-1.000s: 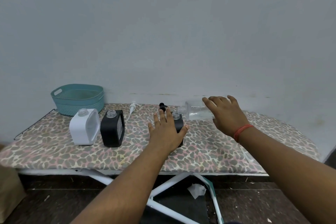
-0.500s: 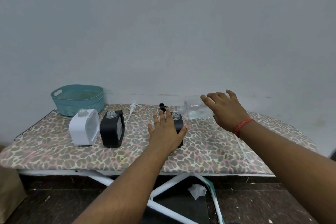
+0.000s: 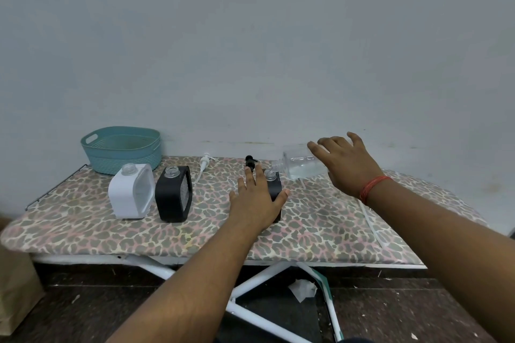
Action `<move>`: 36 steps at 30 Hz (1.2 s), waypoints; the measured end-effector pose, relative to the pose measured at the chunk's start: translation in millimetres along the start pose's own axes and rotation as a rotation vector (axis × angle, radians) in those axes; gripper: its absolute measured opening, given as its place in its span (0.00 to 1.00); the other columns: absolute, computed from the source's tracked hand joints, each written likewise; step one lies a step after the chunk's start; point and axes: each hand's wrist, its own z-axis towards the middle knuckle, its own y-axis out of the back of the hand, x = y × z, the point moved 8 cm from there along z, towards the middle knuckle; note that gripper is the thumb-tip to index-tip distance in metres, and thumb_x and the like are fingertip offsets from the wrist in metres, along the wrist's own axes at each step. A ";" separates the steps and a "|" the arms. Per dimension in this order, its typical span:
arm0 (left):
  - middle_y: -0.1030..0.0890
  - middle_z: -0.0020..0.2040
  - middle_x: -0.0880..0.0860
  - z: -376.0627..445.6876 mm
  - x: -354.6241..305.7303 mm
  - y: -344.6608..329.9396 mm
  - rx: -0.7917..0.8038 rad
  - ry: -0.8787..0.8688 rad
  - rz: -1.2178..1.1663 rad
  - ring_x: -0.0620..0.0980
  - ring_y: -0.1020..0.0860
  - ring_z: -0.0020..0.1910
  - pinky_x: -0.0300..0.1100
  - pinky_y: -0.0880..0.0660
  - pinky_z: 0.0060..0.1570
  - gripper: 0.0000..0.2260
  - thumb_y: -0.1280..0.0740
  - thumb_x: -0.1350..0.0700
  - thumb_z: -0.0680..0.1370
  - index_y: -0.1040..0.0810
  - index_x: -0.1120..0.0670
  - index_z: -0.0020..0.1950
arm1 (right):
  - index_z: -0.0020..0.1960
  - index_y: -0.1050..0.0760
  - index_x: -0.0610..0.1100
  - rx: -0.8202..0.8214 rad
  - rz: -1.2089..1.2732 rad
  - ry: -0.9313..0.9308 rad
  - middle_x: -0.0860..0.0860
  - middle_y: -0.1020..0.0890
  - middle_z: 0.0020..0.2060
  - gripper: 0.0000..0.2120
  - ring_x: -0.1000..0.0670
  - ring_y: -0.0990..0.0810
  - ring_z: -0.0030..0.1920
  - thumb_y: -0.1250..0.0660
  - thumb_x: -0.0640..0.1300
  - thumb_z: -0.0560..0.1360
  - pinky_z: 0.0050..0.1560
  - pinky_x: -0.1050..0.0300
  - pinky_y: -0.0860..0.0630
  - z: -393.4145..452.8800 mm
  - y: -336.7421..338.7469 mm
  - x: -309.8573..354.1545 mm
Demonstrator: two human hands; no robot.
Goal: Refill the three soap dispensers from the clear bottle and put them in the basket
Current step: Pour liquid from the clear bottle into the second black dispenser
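Three dispensers, uncapped, on leopard-print ironing board against pale wall: white dispenser, black dispenser, third dispenser gripped by left hand. Teal basket at back-left corner. Clear bottle clasped in right hand, tipped steeper than half-second ago, neck lower, over third dispenser's mouth. Open board near front edge and right end.

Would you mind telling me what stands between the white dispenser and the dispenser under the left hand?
In the head view, one black dispenser stands between them, uncapped, right beside the white dispenser.
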 end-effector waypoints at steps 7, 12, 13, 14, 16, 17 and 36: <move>0.59 0.83 0.56 -1.0 -0.7 0.4 0.016 0.007 0.003 0.62 0.53 0.81 0.66 0.48 0.75 0.44 0.48 0.28 0.78 0.66 0.51 0.81 | 0.74 0.39 0.50 0.013 -0.021 0.009 0.47 0.25 0.66 0.36 0.43 0.26 0.64 0.33 0.35 0.70 0.70 0.33 0.38 1.7 2.9 -0.5; 0.60 0.83 0.56 -1.3 -0.7 0.6 0.020 0.006 0.005 0.62 0.53 0.81 0.65 0.48 0.75 0.44 0.48 0.28 0.78 0.66 0.51 0.81 | 0.73 0.39 0.50 0.012 -0.026 0.015 0.47 0.25 0.65 0.36 0.43 0.26 0.64 0.33 0.34 0.69 0.70 0.33 0.37 1.6 4.8 0.0; 0.59 0.83 0.56 -1.2 -0.8 0.5 0.019 0.005 0.006 0.62 0.53 0.81 0.65 0.48 0.74 0.44 0.48 0.28 0.78 0.66 0.51 0.81 | 0.73 0.39 0.50 0.011 -0.027 0.016 0.47 0.25 0.65 0.36 0.43 0.26 0.64 0.33 0.34 0.69 0.70 0.33 0.37 1.8 5.2 -0.1; 0.59 0.83 0.56 -1.2 -0.9 0.6 0.018 0.004 0.007 0.62 0.52 0.81 0.65 0.48 0.74 0.44 0.48 0.28 0.78 0.66 0.51 0.81 | 0.73 0.39 0.50 0.011 -0.027 0.018 0.47 0.25 0.65 0.36 0.43 0.26 0.64 0.33 0.33 0.69 0.69 0.33 0.37 1.9 5.6 -0.2; 0.59 0.83 0.56 -1.0 -0.7 0.4 0.017 0.005 0.008 0.62 0.52 0.81 0.65 0.48 0.74 0.44 0.48 0.28 0.78 0.66 0.51 0.81 | 0.73 0.39 0.50 0.012 -0.029 0.019 0.47 0.25 0.65 0.36 0.43 0.26 0.63 0.33 0.33 0.69 0.70 0.33 0.37 2.2 6.3 0.1; 0.59 0.83 0.56 -0.9 -0.6 0.2 0.017 0.006 0.008 0.62 0.52 0.81 0.65 0.48 0.74 0.44 0.48 0.28 0.78 0.66 0.51 0.81 | 0.73 0.39 0.50 0.014 -0.029 0.020 0.47 0.25 0.65 0.36 0.43 0.26 0.64 0.33 0.33 0.69 0.70 0.33 0.37 2.3 6.7 0.2; 0.59 0.83 0.56 0.1 0.1 -1.4 0.014 0.005 0.013 0.61 0.52 0.81 0.65 0.47 0.75 0.44 0.48 0.28 0.78 0.66 0.51 0.81 | 0.73 0.39 0.51 0.022 -0.026 0.020 0.48 0.25 0.64 0.35 0.43 0.26 0.63 0.34 0.32 0.69 0.70 0.33 0.38 2.7 8.8 0.6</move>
